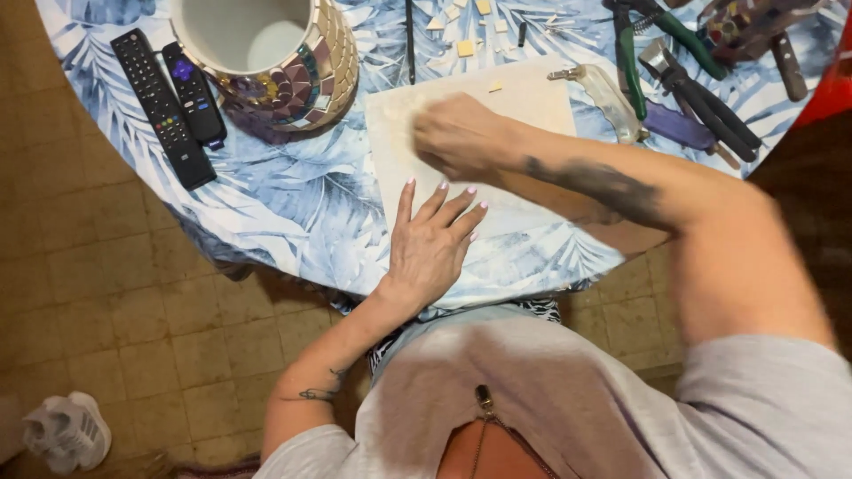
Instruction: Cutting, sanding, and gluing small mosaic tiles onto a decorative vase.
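Worn tan floor tiles (115, 302) spread below a round counter (293, 222) covered in a blue-and-white leaf-print cloth, and we're looking straight down on it. Front and centre lies a pale cream square tile (470, 133), flat on the cloth. The left hand (432, 244) is spread wide, palm down, fingers fanned, pressing on the near edge of that tile and holding nothing. The right hand (457, 135) is over the tile's upper left part, blurred, fingers curled in; whether it grips anything I cannot tell. Up at the far left sits a big mosaic vase (275, 58), its outside covered in small gold, purple and green pieces, its white inside showing bare from this angle. Just beside it, to the left, two black remote controls (169, 102) lie side by side. Beyond the tile, small cream tile chips (465, 47) are scattered on the cloth, one tiny chip resting on the tile itself. To the right, a clear-handled tool (608, 98) lies just beside the tile's edge, then green-handled pliers (635, 53) and black-handled nippers (701, 98) further out. Down in the bottom left corner, a white sneaker (67, 430) sits on the floor, well apart from the counter
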